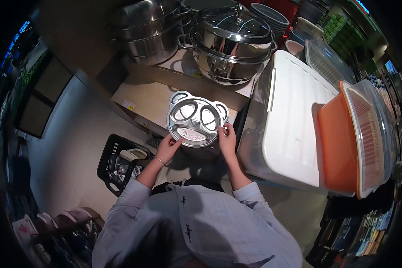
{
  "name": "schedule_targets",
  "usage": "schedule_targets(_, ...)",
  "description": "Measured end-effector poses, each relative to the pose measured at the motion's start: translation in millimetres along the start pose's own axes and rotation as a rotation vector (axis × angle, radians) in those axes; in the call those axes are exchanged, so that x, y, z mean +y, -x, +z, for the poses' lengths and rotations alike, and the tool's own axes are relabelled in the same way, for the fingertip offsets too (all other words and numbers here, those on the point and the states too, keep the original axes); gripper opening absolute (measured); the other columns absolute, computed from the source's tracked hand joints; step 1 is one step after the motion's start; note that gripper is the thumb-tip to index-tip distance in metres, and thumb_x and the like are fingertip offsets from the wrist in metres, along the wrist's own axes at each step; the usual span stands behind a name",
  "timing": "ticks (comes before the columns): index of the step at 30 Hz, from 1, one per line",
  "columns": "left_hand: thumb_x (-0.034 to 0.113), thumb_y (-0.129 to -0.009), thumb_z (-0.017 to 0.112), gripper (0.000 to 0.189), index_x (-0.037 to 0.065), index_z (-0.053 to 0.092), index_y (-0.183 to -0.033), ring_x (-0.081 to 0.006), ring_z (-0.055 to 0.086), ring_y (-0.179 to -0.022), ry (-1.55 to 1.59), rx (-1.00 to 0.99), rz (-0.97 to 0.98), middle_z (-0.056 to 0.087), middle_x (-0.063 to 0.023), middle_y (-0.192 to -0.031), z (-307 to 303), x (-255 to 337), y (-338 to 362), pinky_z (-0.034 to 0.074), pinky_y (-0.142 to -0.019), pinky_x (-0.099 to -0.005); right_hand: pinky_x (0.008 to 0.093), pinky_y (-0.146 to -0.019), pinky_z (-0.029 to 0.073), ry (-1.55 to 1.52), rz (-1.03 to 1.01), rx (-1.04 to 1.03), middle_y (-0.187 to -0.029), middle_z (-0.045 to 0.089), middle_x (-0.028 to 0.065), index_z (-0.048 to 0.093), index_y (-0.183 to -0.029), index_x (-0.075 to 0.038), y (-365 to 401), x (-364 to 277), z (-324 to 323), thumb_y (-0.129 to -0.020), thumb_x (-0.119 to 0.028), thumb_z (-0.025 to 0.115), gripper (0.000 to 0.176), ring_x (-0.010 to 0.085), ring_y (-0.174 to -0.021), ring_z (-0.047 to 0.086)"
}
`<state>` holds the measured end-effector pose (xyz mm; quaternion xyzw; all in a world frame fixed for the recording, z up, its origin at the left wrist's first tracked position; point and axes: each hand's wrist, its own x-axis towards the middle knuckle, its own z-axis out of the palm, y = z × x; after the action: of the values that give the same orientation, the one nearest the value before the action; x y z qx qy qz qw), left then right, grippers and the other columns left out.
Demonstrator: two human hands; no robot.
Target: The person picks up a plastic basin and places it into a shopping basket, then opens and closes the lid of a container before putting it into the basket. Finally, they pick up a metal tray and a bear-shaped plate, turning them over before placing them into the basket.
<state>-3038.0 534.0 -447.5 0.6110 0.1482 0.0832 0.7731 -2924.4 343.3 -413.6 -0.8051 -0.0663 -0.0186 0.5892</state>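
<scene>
A shiny metal divided plate (195,121), shaped like a panda's head with two ears, is held up in front of the wooden shelf. It has separate eye and mouth compartments, with a printed label lying in the mouth one. My left hand (167,149) grips its lower left rim, thumb on top. At the lower right rim, my right hand (227,137) pinches the edge between thumb and fingers. The fingers underneath the plate are hidden.
Above stand a lidded steel pot (234,42) and a stacked steamer (149,33). To the right are a large clear box with a white lid (295,120) and an orange basin (339,143). A black basket (123,158) holding goods sits on the floor at left.
</scene>
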Motion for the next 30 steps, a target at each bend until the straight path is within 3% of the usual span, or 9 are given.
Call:
schedule_targets(2,0.015,-0.08,0.059,0.024,-0.001,0.049,-0.096,-0.0087,0.056,-0.071,-0.206,-0.037,-0.042,0.059,-0.0058,-0.083,-13.1,13.7,24.4,0.044,-0.062,-0.021,0.019,-0.048,0.033,0.006,0.071,-0.078,-0.066,0.052,0.0003,0.048,-0.09,-0.004,3.7,-22.9,0.5,-0.083,-0.014,0.056,0.015,0.0037,-0.057,0.043)
schedule_targets(6,0.015,-0.083,0.056,0.023,-0.001,0.046,-0.096,-0.0086,0.056,-0.077,-0.239,0.068,-0.19,0.057,-0.0061,-0.09,-41.2,35.2,58.1,0.044,-0.066,-0.021,0.0196,-0.045,0.032,0.108,0.005,-0.195,-0.065,0.051,0.0005,0.048,-0.093,-0.005,13.6,-47.1,13.4,-0.082,-0.015,0.056,0.016,0.0032,-0.053,0.04)
schedule_targets(8,0.011,-0.083,0.055,0.019,0.0,0.045,-0.094,-0.0072,0.055,-0.077,-0.151,0.103,-0.161,0.055,-0.0049,-0.09,-47.1,38.4,68.5,0.044,-0.065,-0.02,0.0228,-0.05,0.037,0.06,0.086,-0.266,-0.065,0.054,0.0046,0.049,-0.09,-0.003,14.6,-47.3,24.0,-0.082,-0.015,0.056,0.017,0.0078,-0.058,0.047)
schedule_targets(11,0.003,-0.082,0.054,0.017,0.0,0.044,-0.095,-0.004,0.053,-0.079,0.031,0.136,-0.004,0.053,-0.0025,-0.088,-59.5,35.0,80.3,0.044,-0.066,-0.0178,0.0223,-0.051,0.036,0.025,0.142,-0.349,-0.065,0.053,0.0029,0.048,-0.091,-0.003,17.0,-46.5,40.6,-0.082,-0.015,0.056,0.017,0.0072,-0.057,0.045)
schedule_targets(14,0.002,-0.082,0.054,0.016,-0.001,0.044,-0.094,-0.0032,0.052,-0.078,0.089,0.247,-0.013,0.052,-0.0022,-0.088,-61.1,41.4,91.1,0.043,-0.065,-0.0165,0.021,-0.049,0.034,-0.061,0.218,-0.428,-0.065,0.053,0.002,0.049,-0.094,-0.003,16.5,-47.8,54.9,-0.082,-0.017,0.056,0.019,0.0057,-0.054,0.042)
schedule_targets(19,0.001,-0.082,0.054,0.012,0.0,0.043,-0.088,-0.0023,0.048,-0.07,0.028,0.318,-0.029,0.052,-0.0016,-0.084,-76.6,45.4,105.9,0.042,-0.06,-0.0164,0.0204,-0.047,0.034,0.04,0.118,-0.457,-0.065,0.054,0.0026,0.049,-0.094,-0.002,22.1,-74.7,78.4,-0.083,-0.016,0.055,0.019,0.0057,-0.054,0.044)
schedule_targets(26,0.004,-0.084,0.052,0.014,0.001,0.044,-0.094,-0.0065,0.054,-0.077,0.171,0.423,-0.035,0.054,-0.0034,-0.089,-101.6,47.3,130.8,0.045,-0.066,-0.0186,0.0197,-0.049,0.036,-0.016,0.05,-0.551,-0.066,0.052,0.0014,0.05,-0.093,-0.002,43.8,-102.2,104.2,-0.083,-0.014,0.055,0.017,0.0056,-0.054,0.044)
schedule_targets(28,0.005,-0.084,0.051,0.016,0.001,0.043,-0.098,-0.0085,0.055,-0.082,0.148,0.437,-0.049,0.055,-0.0048,-0.092,-112.5,41.3,139.9,0.046,-0.068,-0.0199,0.0202,-0.055,0.04,0.002,0.108,-0.62,-0.071,0.055,0.0031,0.051,-0.098,-0.001,53.9,-125.6,107.7,-0.084,-0.014,0.054,0.019,0.007,-0.061,0.049)
schedule_targets(30,0.006,-0.085,0.049,0.015,0.002,0.043,-0.099,-0.0087,0.054,-0.081,0.142,0.447,-0.063,0.055,-0.0054,-0.092,-121.3,34.4,148.7,0.046,-0.068,-0.0209,0.0232,-0.063,0.044,-0.041,-0.07,-0.66,-0.081,0.058,0.0067,0.051,-0.105,-0.001,63.0,-123.8,115.5,-0.085,-0.013,0.053,0.024,0.0102,-0.072,0.054)
